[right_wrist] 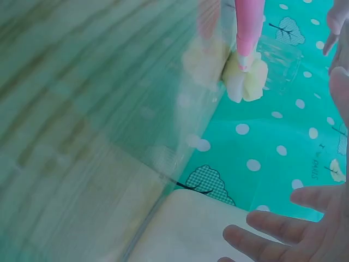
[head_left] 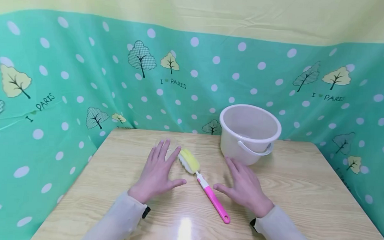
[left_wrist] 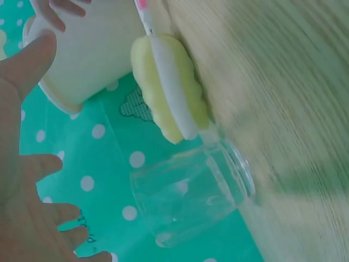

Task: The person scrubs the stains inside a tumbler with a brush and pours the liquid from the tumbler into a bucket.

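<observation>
A bottle brush with a yellow-and-white sponge head (head_left: 190, 161) and a pink handle (head_left: 217, 202) lies on the wooden table between my hands. My left hand (head_left: 156, 171), fingers spread, hovers to the left of the sponge. Just beyond those fingers a clear glass (left_wrist: 191, 194) stands on the table, mostly hidden in the head view. With fingers extended, my right hand (head_left: 245, 187) is held to the right of the brush, its fingertips by the base of a white bucket (head_left: 241, 151). Neither hand holds anything.
The bucket's white carrying handle (head_left: 256, 150) hangs down on its near side. A green dotted cloth (head_left: 193, 95) with tree prints and a pale yellow upper band encloses the back and sides of the table (head_left: 303, 194).
</observation>
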A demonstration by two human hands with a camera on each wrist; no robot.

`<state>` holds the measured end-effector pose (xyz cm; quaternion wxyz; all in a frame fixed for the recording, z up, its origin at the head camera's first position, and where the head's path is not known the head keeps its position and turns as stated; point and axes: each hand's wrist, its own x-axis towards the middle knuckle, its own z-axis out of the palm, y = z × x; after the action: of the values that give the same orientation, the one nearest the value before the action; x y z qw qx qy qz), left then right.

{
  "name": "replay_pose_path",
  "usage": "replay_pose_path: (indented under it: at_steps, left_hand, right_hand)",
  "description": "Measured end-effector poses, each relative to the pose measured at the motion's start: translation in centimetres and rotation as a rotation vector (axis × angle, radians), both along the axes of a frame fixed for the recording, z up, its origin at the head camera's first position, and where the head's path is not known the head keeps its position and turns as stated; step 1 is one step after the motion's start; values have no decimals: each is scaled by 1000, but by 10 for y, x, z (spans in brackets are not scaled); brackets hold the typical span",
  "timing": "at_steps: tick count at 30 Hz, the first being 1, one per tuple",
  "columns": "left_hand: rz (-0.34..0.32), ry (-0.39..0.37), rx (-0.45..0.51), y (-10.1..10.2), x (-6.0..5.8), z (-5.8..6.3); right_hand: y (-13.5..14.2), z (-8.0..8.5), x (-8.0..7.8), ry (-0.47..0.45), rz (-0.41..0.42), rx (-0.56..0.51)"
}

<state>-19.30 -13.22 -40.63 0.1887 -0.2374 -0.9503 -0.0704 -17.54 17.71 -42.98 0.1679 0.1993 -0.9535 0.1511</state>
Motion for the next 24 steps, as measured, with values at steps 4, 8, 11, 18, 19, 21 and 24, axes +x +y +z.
replay_pose_path:
  at_steps: [4,8,11,18,19,21,24]
  left_hand:
    - [22,-5,23,-3,-5,1]
    - [25,-12,81,-5,-10,3]
    - [29,-13,133,-4,-14,4]
    - [71,-51,236,-3,-26,3]
    - [80,-58,251,-3,-27,2]
    - [103,-66,285,-3,-31,1]
    - [138,-77,337,-4,-35,1]
  right_hand:
    - [-2,-1,-2,-26,2,7]
    - [-4,-1,-4,-36,-1,16]
    - [-6,-1,-5,-43,-3,25]
    - [-9,0,-6,-41,-13,42]
    - [-10,1,-6,-42,-15,46]
    - [-12,1,-7,-47,-20,53]
    - [-16,1,-7,-72,-31,59]
